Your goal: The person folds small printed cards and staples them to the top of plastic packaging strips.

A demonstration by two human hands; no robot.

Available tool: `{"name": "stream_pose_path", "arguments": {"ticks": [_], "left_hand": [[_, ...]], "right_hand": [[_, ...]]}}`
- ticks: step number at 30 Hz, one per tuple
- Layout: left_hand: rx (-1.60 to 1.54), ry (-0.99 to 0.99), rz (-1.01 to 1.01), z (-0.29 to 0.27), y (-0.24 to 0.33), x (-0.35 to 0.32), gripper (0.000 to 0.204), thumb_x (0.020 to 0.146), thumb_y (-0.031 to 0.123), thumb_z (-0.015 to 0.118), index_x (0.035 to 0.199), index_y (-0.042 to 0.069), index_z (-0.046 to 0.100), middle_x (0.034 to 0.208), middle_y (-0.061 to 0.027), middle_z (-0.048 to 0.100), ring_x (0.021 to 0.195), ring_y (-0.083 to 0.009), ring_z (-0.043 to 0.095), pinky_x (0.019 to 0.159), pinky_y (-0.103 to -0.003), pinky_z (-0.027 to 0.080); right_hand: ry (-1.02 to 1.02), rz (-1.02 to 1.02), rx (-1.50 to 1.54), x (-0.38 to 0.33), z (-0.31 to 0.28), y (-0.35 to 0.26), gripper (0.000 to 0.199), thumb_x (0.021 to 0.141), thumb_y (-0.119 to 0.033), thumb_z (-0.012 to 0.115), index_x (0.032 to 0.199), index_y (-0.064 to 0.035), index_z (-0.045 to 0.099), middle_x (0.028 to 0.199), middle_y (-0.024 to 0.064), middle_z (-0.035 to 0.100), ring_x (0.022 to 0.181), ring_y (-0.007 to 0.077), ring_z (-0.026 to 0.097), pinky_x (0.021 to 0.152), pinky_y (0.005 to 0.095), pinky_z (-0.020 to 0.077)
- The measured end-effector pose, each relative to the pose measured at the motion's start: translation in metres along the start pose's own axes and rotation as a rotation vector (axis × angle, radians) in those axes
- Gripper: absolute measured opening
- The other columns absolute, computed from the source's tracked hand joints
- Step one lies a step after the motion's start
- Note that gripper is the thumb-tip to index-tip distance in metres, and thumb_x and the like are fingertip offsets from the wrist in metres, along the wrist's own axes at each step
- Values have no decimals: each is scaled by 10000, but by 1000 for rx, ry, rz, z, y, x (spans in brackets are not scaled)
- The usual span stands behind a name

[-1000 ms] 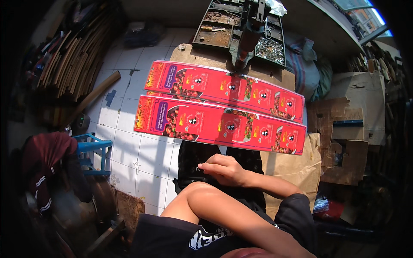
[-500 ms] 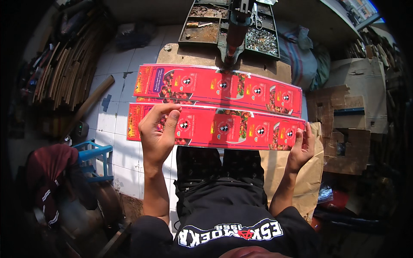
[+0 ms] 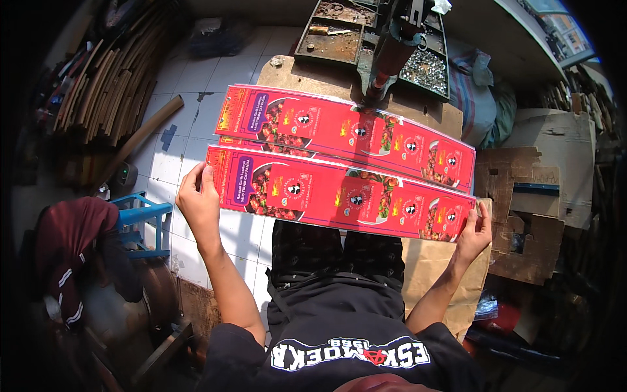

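above lap (image 3: 307,255) | nearer red strip (image 3: 326,195): glossy, w/ food pics | l hand (image 3: 198,199) + r hand (image 3: 473,236) pinching ends

red strips (image 3: 339,195) and black shirt (image 3: 353,320) carry printed lettering (image 3: 353,354).

The left hand (image 3: 198,199) holds the left short edge of the near red strip (image 3: 320,194); the right hand (image 3: 473,239) holds its near right corner. Farther red strips (image 3: 332,129) lie over the wooden board (image 3: 307,80), with a divided tray (image 3: 334,43) and machine column (image 3: 394,57) at the board's far edge.
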State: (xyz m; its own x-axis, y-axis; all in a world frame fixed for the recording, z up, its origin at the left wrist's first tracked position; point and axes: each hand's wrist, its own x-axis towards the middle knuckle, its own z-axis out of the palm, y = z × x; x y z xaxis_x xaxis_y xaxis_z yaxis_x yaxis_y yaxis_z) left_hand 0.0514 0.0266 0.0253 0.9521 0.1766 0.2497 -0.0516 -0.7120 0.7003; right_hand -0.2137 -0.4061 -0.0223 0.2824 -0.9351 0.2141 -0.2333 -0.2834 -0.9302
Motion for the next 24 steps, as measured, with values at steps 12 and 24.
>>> {"name": "stream_pose_path", "arguments": {"ticks": [12,24], "left_hand": [[-74,65,39,-4,8,-9,282,918,107,629,1141,-64,659,1070,-195,695,959,-242,684,853,-321,516],[-1208,-295,-92,-36,39,-14,661,822,94,666,1403,-64,393,1317,-222,543,1182,-264,584,1032,-379,467]], "right_hand": [[70,-16,30,-7,4,0,306,907,-24,660,1205,30,623,882,32,641,769,80,571,711,224,480],[273,-71,120,-10,1,-20,361,924,-33,639,1266,44,557,935,45,624,830,101,577,778,244,491]]}}
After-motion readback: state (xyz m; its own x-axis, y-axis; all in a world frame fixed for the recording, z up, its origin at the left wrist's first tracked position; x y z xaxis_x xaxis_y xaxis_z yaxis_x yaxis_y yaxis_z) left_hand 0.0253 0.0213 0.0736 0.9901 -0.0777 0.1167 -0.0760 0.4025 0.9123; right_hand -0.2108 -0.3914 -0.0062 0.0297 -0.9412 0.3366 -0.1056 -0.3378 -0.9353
